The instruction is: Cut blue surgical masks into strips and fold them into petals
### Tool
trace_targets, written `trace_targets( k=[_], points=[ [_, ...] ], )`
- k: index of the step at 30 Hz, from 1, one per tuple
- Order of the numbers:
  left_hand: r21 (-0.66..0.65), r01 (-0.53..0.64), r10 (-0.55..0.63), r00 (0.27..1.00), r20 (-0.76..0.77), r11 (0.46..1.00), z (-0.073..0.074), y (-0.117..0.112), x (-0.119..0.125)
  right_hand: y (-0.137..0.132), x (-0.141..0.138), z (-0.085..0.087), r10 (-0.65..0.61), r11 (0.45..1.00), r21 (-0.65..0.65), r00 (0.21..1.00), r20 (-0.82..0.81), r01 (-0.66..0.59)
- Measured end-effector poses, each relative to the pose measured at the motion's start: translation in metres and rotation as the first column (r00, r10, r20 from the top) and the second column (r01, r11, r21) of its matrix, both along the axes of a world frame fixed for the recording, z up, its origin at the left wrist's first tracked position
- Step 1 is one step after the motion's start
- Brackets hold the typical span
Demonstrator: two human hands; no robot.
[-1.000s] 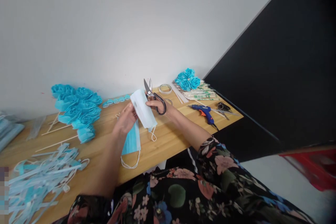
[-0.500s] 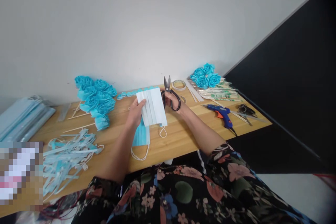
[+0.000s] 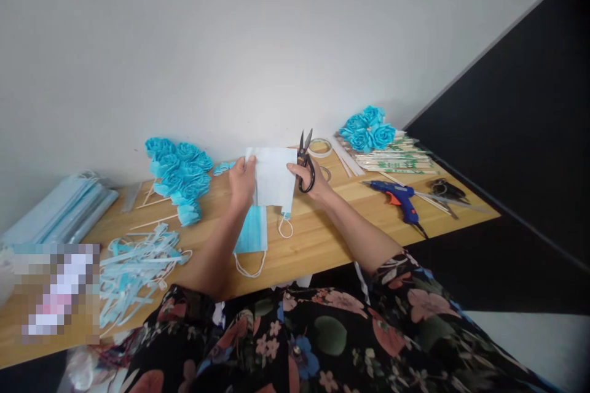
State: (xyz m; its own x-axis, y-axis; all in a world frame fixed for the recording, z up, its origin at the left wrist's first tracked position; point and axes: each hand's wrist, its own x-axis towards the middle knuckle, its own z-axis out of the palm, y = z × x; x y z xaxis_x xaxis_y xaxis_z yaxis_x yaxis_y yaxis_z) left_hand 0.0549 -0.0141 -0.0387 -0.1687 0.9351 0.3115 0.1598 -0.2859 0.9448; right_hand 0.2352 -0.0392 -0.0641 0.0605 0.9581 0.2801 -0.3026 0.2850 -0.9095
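Between my hands a pale face mask (image 3: 274, 179) is held up, spread fairly flat, with a cut strip and ear loop dangling from its lower right corner. My left hand (image 3: 241, 183) pinches its left edge, thumb in front. On the other side, the thumb of my right hand (image 3: 317, 185) presses the mask's right edge. That same hand also keeps black-handled scissors (image 3: 305, 163), blades pointing up and slightly apart. Below, a blue face mask (image 3: 254, 230) lies on the table, partly covered by the held one and my left forearm.
Blue fabric roses (image 3: 179, 172) on sticks and a heap of cut strips (image 3: 142, 270) lie left, beyond them stacked masks (image 3: 59, 212). To the right are a tape roll (image 3: 319, 147), more roses (image 3: 370, 129), wrapped sticks (image 3: 401, 156) and a blue glue gun (image 3: 399, 194).
The held mask has been opened out wider and flatter. My right thumb now rests on its right edge, and the scissors have turned slightly. The whole view has shifted a little.
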Motion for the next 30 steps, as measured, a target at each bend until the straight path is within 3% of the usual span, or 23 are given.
trace_targets(
  k=[2, 5, 14, 21, 27, 30],
  points=[
    [0.051, -0.026, 0.027, 0.999, -0.027, 0.998, -0.004, 0.006, 0.003, 0.002, 0.002, -0.001, -0.033, 0.999, -0.012, 0.999, -0.006, 0.033],
    [0.059, 0.042, -0.042, 0.999, 0.002, 0.997, -0.005, 0.013, 0.005, 0.004, 0.005, -0.002, -0.05, 0.998, -0.031, 0.998, -0.041, 0.049],
    [-0.005, 0.212, -0.209, 0.967, 0.143, 0.977, 0.005, 0.027, 0.014, 0.01, 0.007, -0.005, 0.024, 0.994, -0.102, 0.99, -0.139, -0.038],
    [-0.005, 0.252, -0.251, 0.964, 0.088, 0.968, 0.003, 0.032, 0.015, 0.011, 0.01, -0.004, -0.086, 0.983, -0.173, 0.988, -0.132, 0.063],
    [0.001, 0.242, -0.241, 0.966, 0.097, 0.97, 0.003, 0.032, 0.01, 0.008, 0.011, -0.005, -0.219, 0.966, -0.144, 0.976, -0.002, 0.216],
    [0.033, 0.249, -0.251, 0.962, 0.104, 0.968, 0.004, 0.031, 0.008, 0.011, 0.011, -0.008, -0.192, 0.973, -0.126, 0.981, 0.008, 0.192]
  ],
)
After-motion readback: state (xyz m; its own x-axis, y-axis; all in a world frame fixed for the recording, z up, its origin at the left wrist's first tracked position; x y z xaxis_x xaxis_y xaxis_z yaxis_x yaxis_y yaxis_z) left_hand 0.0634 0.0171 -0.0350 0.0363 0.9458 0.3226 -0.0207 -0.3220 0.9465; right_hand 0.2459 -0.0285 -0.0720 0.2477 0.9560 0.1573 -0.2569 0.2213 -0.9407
